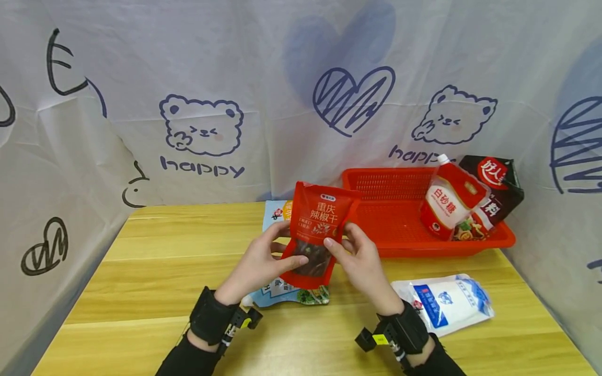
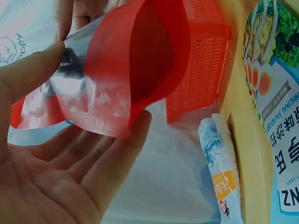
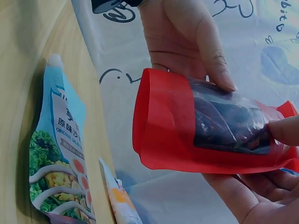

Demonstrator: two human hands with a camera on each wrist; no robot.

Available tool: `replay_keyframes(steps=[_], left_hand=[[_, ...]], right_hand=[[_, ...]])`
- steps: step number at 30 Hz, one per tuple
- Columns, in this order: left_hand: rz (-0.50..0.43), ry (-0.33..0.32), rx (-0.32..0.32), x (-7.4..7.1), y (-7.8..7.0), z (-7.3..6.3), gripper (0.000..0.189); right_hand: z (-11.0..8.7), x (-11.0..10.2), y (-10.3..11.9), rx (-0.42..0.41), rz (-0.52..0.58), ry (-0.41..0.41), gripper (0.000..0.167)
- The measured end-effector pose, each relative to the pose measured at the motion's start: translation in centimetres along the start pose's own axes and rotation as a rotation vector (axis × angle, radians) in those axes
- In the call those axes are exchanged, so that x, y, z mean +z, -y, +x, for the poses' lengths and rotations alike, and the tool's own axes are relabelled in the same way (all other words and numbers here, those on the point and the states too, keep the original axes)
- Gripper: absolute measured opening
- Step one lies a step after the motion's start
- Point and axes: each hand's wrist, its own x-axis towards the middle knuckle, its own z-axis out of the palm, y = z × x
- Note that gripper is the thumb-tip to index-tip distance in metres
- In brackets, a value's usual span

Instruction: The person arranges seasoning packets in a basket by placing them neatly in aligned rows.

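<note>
Both hands hold a red bag of dried chili (image 1: pixel 324 211) upright above the table, its dark contents showing through a clear window. My left hand (image 1: pixel 261 261) grips the bag's left side, thumb on the front and fingers behind. On the right side my right hand (image 1: pixel 364 263) pinches it, thumb pressed beside the window. The bag's folded base gapes in the left wrist view. Underneath lies a light-blue salad dressing pouch (image 3: pixel 60 140) with a white cap, partly hidden in the head view. Behind it is a white-and-orange packet (image 2: pixel 219 172), mostly covered by the bag.
A red plastic basket (image 1: pixel 385 230) stands at the back right. In it lean a red-and-white sugar pouch (image 1: pixel 444 206) with a white cap and a black seasoning packet (image 1: pixel 510 196). A white-and-blue packet (image 1: pixel 451 303) lies on the wooden table (image 1: pixel 155 271) in front. A printed cloth (image 1: pixel 282 141) hangs behind.
</note>
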Motion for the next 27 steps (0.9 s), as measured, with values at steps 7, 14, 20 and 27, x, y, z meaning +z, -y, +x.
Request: replay_keyframes(steps=[7,14,20,27], left_hand=[[0.028,0.036,0.02,-0.1,-0.1,0.0,0.06],[0.059,0.069,0.024,-0.7,-0.1,-0.1,0.058],[0.084,0.133,0.033,-1.4,0.0,-0.3,0.057],[0.146,0.22,0.061,-2.1,0.2,-0.4,0.054]], right_hand=[[0.0,-0.1,0.0,0.011,0.011,0.017,0.038],[0.4,-1.3,0.3,0.003,0.058,0.026,0.047],[0.9,-2.8,1.0,0.046,0.064,-0.011,0.054],[0.9,-4.7,1.3,0.044,-0.15,0.084,0.046]])
